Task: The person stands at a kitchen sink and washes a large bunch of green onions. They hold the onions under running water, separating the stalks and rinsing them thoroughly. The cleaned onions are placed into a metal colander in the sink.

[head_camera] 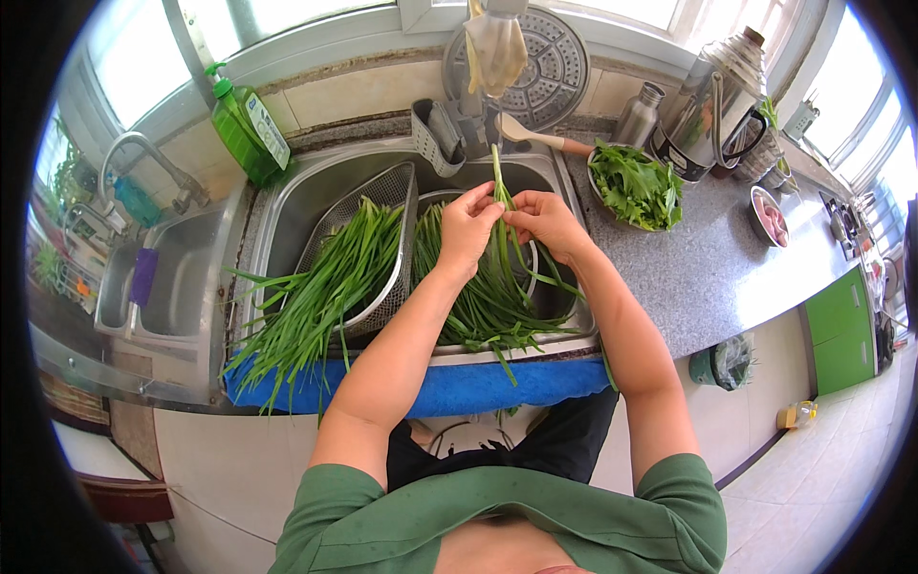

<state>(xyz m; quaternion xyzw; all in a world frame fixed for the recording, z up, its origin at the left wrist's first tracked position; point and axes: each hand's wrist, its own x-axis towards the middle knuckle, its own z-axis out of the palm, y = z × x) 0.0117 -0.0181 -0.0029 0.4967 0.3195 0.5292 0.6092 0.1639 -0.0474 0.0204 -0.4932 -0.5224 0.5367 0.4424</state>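
Observation:
Several garlic chive stalks (497, 168) are pinched between the fingertips of my left hand (462, 229) and my right hand (543, 221). Their pale ends point up under a thin stream of water from the tap (495, 57), which is wrapped in cloth. The green leaves hang down between my wrists. Below, more garlic chives (466, 301) lie in a round metal vessel inside the steel sink (262, 247). To the left, a mesh basket (391, 287) tilts in the sink, heaped with a bunch of garlic chives (351, 265) whose leaves spill over the front edge.
A blue towel (502, 387) covers the sink's front edge. A green soap bottle (247, 133) stands at the back left. On the right counter (645, 287) are a bowl of leafy greens (635, 186), a spoon (531, 133), a steel bottle (638, 111), a kettle (717, 107) and a bowl of meat (769, 215).

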